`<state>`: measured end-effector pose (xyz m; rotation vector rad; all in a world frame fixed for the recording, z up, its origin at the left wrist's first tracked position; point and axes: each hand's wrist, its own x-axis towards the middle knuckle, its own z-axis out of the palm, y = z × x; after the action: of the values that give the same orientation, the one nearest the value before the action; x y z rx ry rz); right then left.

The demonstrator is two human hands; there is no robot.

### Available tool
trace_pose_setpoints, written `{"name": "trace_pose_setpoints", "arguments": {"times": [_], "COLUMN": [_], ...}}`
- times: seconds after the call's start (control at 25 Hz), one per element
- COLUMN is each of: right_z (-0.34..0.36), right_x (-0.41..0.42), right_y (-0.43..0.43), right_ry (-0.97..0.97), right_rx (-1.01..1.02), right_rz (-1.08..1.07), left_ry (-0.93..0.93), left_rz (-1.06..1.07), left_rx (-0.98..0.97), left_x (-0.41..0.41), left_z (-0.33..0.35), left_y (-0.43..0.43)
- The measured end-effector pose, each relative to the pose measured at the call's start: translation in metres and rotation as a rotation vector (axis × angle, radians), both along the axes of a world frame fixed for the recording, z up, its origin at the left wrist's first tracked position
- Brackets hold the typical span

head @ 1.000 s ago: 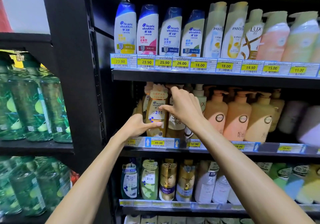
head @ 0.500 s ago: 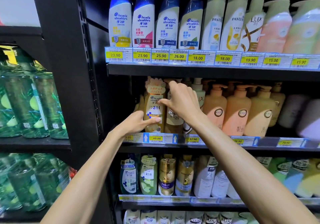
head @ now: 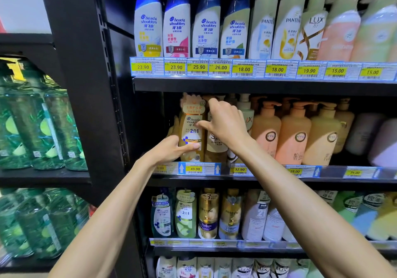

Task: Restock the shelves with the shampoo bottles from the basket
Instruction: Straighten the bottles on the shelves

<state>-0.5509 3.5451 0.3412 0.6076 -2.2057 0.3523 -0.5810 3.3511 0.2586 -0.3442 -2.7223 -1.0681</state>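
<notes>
Gold shampoo bottle, peach pump bottles, yellow price tags.

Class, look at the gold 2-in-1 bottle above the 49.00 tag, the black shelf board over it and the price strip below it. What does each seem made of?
The gold bottle: likely plastic, glossy, with a sheen on its smooth printed body. The shelf board: probably painted metal, matt black, with a thin straight edge. The price strip: seemingly clear plastic over paper labels; it shines.
</notes>
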Motion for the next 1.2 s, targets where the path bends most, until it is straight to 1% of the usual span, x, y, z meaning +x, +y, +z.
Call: {"name": "trace_pose_setpoints", "arguments": {"times": [0.48, 0.8, 1.04, 1.12, 1.2], "right_z": [0.005, 0.006, 0.001, 0.007, 0.013], "right_x": [0.010, 0.020, 0.030, 0.035, 0.040], "right_y": [0.001, 0.010, 0.022, 0.024, 0.027], "right_ry": [-0.017, -0.053, -0.079, -0.090, -0.116], "right_rx": [0.055, 0.069, 0.087, 0.130, 0.182], "right_rz": [-0.027, -0.077, -0.115, -0.130, -0.143], "left_ry": [0.063, 0.130, 0.141, 0.172, 0.190], "left_rz": [0.089, 0.132, 0.190, 0.184, 0.200], "left_rx": [-0.001, 0.011, -0.165, -0.238, -0.349], "left_x": [-0.004, 0.016, 0.032, 0.041, 0.052], "left_z": [-0.003, 0.009, 0.022, 0.031, 0.039], "left_y": [-0.003, -0.001, -0.004, -0.005, -0.005]}}
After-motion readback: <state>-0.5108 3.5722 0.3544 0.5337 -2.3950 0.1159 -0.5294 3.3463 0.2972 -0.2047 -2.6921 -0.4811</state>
